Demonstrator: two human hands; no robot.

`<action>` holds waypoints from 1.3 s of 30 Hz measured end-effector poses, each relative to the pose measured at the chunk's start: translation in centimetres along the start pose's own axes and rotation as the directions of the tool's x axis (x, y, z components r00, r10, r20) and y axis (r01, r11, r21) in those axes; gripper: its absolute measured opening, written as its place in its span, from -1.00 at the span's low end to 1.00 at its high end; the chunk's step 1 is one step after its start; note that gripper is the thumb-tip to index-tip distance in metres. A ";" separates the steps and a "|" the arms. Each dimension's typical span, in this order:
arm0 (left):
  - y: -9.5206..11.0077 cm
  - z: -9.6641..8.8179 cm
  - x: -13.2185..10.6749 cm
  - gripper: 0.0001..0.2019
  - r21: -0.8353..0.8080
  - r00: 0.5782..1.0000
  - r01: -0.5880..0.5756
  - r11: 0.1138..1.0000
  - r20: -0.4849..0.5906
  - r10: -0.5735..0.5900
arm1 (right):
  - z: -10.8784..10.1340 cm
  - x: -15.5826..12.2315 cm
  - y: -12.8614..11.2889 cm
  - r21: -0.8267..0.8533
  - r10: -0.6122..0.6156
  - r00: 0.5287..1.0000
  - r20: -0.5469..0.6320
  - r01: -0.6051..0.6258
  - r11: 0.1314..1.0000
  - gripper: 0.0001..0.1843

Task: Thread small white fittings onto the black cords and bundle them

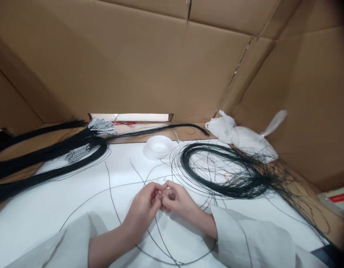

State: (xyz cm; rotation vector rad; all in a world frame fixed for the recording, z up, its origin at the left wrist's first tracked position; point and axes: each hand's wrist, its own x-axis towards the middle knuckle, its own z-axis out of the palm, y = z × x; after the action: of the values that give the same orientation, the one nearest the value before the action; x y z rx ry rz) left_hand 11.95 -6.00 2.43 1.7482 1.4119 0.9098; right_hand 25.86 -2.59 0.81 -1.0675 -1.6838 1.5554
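Observation:
My left hand (144, 206) and my right hand (177, 199) meet low over the white tabletop, fingertips pinched together. A tiny pale piece (160, 194) shows between the fingertips, too small to name. From under the left fingers a thin black cord (158, 227) runs down toward me; the fingers hide where it is gripped. More loose strands curve around both wrists. Just beyond the fingers lie small whitish bits (157, 181). A shallow white bowl (158, 146) stands farther back; its contents cannot be made out.
To the right lies a large coil of black cords (216, 191) with tangled ends. Black cord bundles (49, 169) with silvery-white ends (101, 127) stretch along the left. A knotted white plastic bag (241, 137) sits at the back right. Cardboard walls (132, 63) enclose the table.

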 end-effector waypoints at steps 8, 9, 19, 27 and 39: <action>-1.6 -0.9 0.9 -0.80 0.355 0.988 -0.061 0.933 -0.109 0.106 | -0.9 0.5 0.2 0.033 0.063 0.991 -0.118 -0.059 0.998 -0.94; -1.8 -1.0 1.1 -0.81 0.393 0.989 -0.059 0.917 -0.100 0.106 | -1.1 0.5 0.3 0.038 0.071 0.990 -0.126 -0.067 0.997 -0.96; -2.7 0.3 2.3 -0.82 0.528 0.986 -0.129 0.839 -0.019 0.163 | -1.1 0.7 0.4 0.052 0.028 0.993 -0.114 -0.022 0.998 -0.82; -2.9 0.0 2.3 -0.82 0.494 0.985 -0.155 0.855 0.016 0.170 | -1.3 0.4 0.0 0.042 -0.006 0.997 -0.078 0.009 0.999 -0.93; -2.8 0.5 2.5 -0.79 0.506 0.977 -0.202 0.839 0.038 0.212 | -1.1 0.6 0.1 0.091 0.078 0.991 -0.110 -0.068 0.994 -0.90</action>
State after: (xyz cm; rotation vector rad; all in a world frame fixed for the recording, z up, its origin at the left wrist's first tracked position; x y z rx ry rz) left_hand 11.45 -3.11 0.00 2.3287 1.5982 0.6971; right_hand 26.54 -1.46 0.76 -1.1609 -1.5031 1.5678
